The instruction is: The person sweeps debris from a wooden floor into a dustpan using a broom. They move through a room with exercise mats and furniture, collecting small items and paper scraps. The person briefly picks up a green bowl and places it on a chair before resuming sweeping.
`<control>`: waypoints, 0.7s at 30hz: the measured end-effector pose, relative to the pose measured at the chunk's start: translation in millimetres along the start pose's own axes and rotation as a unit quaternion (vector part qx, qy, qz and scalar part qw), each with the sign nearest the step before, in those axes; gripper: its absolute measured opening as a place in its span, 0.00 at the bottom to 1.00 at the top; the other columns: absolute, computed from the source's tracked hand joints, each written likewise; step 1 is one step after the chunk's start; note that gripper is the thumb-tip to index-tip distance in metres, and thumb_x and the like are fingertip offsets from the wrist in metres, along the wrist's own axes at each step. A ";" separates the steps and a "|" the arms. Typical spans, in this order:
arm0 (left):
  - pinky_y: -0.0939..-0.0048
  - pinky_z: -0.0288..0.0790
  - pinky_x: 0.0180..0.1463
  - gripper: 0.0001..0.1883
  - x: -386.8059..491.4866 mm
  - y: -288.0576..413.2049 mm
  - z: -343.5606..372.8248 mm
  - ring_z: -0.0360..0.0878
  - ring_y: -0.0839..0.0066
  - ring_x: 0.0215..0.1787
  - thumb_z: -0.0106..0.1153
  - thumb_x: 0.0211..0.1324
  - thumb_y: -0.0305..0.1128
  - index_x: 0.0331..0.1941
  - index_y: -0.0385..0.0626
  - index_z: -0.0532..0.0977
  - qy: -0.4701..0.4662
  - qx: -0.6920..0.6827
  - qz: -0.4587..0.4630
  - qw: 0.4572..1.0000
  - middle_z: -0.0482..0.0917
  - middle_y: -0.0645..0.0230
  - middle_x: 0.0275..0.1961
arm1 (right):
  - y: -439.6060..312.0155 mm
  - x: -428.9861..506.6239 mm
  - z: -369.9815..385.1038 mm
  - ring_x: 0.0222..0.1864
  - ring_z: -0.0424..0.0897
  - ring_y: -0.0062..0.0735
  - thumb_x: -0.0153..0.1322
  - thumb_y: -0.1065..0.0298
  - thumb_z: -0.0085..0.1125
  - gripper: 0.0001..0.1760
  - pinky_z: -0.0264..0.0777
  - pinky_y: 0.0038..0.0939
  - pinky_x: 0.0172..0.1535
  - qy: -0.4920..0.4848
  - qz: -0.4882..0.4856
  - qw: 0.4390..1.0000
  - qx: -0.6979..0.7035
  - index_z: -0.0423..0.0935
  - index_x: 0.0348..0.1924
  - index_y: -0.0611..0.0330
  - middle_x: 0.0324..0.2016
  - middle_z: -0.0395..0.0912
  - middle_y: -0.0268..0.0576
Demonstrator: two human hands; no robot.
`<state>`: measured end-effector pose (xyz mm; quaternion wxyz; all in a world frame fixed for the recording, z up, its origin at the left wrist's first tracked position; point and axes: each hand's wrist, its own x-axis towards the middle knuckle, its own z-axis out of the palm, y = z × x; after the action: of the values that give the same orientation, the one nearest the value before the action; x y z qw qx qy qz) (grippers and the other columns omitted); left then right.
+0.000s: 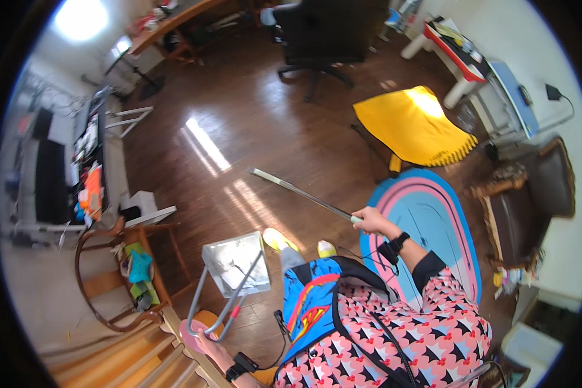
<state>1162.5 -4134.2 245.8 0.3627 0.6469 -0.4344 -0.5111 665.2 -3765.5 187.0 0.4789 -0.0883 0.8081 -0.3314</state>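
In the lower left, my left hand [211, 345] is closed around the grey tubular handle of a long-handled dustpan [237, 264]. Its pale, shiny pan lies on the floor just left of my feet, with some small dark bits visible in it. A red band sits on one of the tubes. My right hand [371, 221] grips the near end of a slim metal pole [315, 199] with a light green grip. The pole slants away to the upper left; its far end is pale and narrow, and I cannot tell whether it carries a head.
An oval blue and pink rug [419, 218] lies to my right, beside a yellow-covered seat [410, 128]. A leather armchair [519, 208] stands farther right. On the left are a wooden chair [99, 286] holding objects and a slatted wooden piece [140, 359]. Ahead is a black office chair [327, 34].
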 end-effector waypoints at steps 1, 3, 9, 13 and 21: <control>0.76 0.59 0.40 0.13 16.1 0.7 15.9 0.64 0.81 0.35 0.58 0.58 0.38 0.40 0.42 0.72 -0.032 -0.003 0.007 0.999 0.69 0.74 0.34 | 9.3 -24.3 3.0 0.15 0.76 0.21 0.60 0.70 0.60 0.10 0.71 0.25 0.19 0.033 0.039 0.998 0.041 0.80 0.34 0.63 0.16 0.76 0.36; 0.76 0.59 0.39 0.11 40.1 4.6 47.1 0.64 0.81 0.33 0.58 0.58 0.38 0.37 0.44 0.73 -0.046 0.072 -0.010 0.996 0.69 0.76 0.32 | 22.5 -66.4 3.4 0.15 0.75 0.21 0.61 0.70 0.61 0.13 0.70 0.26 0.18 0.046 0.097 0.992 0.069 0.79 0.40 0.62 0.17 0.76 0.35; 0.77 0.57 0.38 0.08 127.2 8.7 155.4 0.62 0.84 0.32 0.57 0.59 0.38 0.34 0.47 0.72 -0.149 0.127 -0.013 0.981 0.69 0.78 0.30 | 33.1 -91.9 44.9 0.14 0.74 0.25 0.61 0.70 0.57 0.08 0.71 0.29 0.20 0.190 0.242 0.936 0.169 0.79 0.31 0.63 0.15 0.75 0.40; 0.80 0.56 0.33 0.07 179.3 10.2 209.9 0.60 0.87 0.29 0.56 0.60 0.37 0.31 0.50 0.71 -0.213 0.123 -0.043 0.968 0.65 0.81 0.27 | 43.6 6.5 65.3 0.16 0.77 0.35 0.58 0.66 0.59 0.07 0.73 0.36 0.25 0.224 0.331 0.915 0.052 0.80 0.19 0.60 0.15 0.77 0.49; 0.78 0.57 0.34 0.08 245.4 26.2 309.6 0.60 0.85 0.29 0.57 0.60 0.35 0.31 0.47 0.70 -0.310 0.183 -0.033 0.932 0.66 0.79 0.27 | -2.6 118.1 146.4 0.27 0.82 0.50 0.59 0.65 0.60 0.16 0.74 0.39 0.29 0.217 0.362 0.898 0.124 0.77 0.33 0.70 0.23 0.80 0.56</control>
<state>879.7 -4380.3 118.4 0.0684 0.5251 -0.5899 -0.6096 724.5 -3887.8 57.0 0.3860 0.3440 0.8205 -0.2437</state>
